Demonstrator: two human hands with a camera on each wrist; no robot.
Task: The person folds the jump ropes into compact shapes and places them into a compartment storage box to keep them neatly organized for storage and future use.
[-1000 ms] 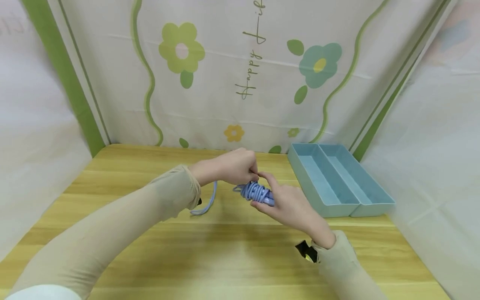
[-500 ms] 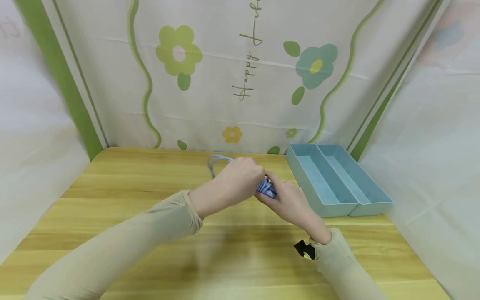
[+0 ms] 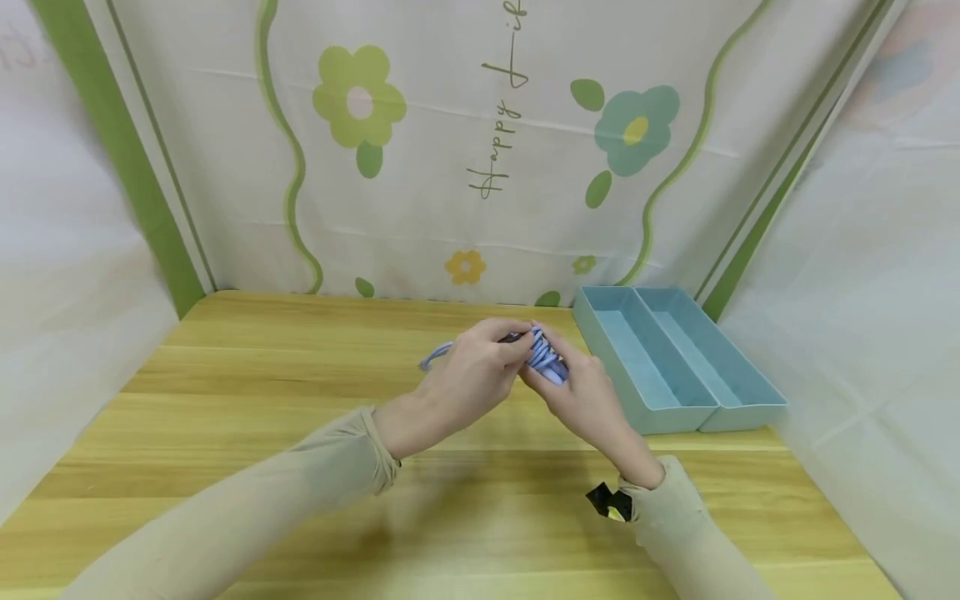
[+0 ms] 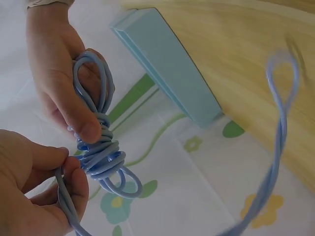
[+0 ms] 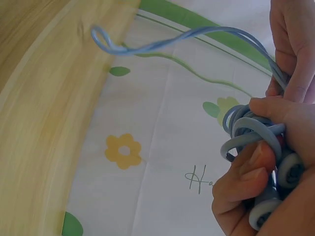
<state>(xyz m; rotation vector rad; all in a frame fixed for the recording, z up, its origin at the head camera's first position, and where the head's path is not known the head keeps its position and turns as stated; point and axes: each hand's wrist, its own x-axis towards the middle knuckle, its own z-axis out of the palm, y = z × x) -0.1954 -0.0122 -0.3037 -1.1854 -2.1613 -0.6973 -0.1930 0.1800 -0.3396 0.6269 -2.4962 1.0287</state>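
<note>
A light blue jump rope (image 3: 543, 354) is held up above the table, its cord wound in several turns into a bundle. My right hand (image 3: 588, 408) grips the bundle from the right. Two handle ends (image 5: 290, 169) show between the right fingers in the right wrist view. The left hand (image 3: 472, 367) pinches the doubled cord close to the wraps, as the left wrist view shows. From that hand a loose looped tail (image 4: 275, 162) of cord hangs out to the side. Small loops stick out at both ends of the bundle in the left wrist view.
Two light blue trays (image 3: 637, 358) stand side by side at the table's back right. Behind the wooden table (image 3: 300, 350) hangs a white flowered cloth (image 3: 450, 150), with more cloth on both sides. A black piece (image 3: 611, 502) is on the right wrist.
The left hand went from above the bundle to its left side, turning as it wrapped cord. The loose tail swung up and round, then lower. The right hand kept its grip, tilting the bundle upward.
</note>
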